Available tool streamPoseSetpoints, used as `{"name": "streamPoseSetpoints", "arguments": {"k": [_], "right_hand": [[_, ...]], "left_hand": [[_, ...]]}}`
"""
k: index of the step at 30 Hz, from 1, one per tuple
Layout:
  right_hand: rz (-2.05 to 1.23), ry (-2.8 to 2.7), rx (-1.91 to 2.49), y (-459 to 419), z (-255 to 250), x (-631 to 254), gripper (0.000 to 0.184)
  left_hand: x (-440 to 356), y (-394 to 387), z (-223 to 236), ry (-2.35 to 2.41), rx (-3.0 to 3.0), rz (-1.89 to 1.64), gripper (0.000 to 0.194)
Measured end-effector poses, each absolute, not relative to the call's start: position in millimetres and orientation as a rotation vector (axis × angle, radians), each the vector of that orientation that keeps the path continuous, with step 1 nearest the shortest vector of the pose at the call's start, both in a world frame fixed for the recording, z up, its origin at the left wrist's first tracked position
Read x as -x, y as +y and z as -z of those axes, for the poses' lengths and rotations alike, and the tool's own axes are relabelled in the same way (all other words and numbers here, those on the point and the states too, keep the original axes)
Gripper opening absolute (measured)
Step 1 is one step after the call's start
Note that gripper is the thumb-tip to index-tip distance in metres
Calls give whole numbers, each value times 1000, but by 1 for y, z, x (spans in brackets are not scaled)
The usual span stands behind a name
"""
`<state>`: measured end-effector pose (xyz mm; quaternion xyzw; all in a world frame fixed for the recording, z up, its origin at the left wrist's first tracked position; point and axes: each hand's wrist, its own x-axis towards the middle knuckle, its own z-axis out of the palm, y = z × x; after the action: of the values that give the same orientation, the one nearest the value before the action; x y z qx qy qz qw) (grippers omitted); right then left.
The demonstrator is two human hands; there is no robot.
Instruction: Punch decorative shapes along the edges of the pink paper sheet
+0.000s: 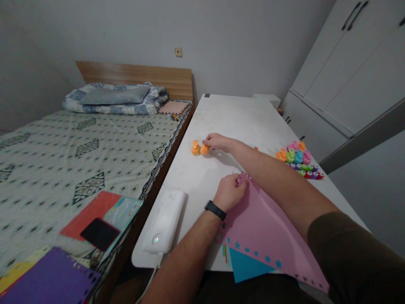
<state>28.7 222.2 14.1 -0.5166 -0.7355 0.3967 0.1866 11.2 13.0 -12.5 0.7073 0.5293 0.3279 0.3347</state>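
My left hand [230, 192], with a dark band on its wrist, pinches the top corner of a pink sheet [268, 221]. Shaped holes run along the sheet's edges. Reaching across the white table, my right hand [218, 142] has its fingers closed on an orange craft punch [205, 149]. A second orange punch [195, 148] stands just left of it. Under the pink sheet's lower edge lies a blue sheet [248, 265], partly covered; its colour shows through several holes.
Several colourful punches [298, 156] stand in rows on the table's right side. A white device [166, 221] with a cable lies near the left edge. On the bed are a phone [100, 234], coloured packs and a punched purple sheet [52, 276]. Cabinets flank the right.
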Motion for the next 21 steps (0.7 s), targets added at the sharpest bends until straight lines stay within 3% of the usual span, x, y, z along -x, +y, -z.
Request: {"name": "streamPoseSetpoints", "arguments": {"k": [13, 17, 21], "right_hand": [[-1039, -2011, 1480, 236, 7, -25, 22], [-961, -1956, 1467, 230, -8, -56, 32], [-807, -1945, 1391, 224, -26, -115, 29]], "left_hand": [[-11, 11, 7, 1371, -1824, -827, 36], [-11, 11, 7, 1383, -1840, -817, 30], [-11, 12, 9, 1438, -1892, -792, 30]]}}
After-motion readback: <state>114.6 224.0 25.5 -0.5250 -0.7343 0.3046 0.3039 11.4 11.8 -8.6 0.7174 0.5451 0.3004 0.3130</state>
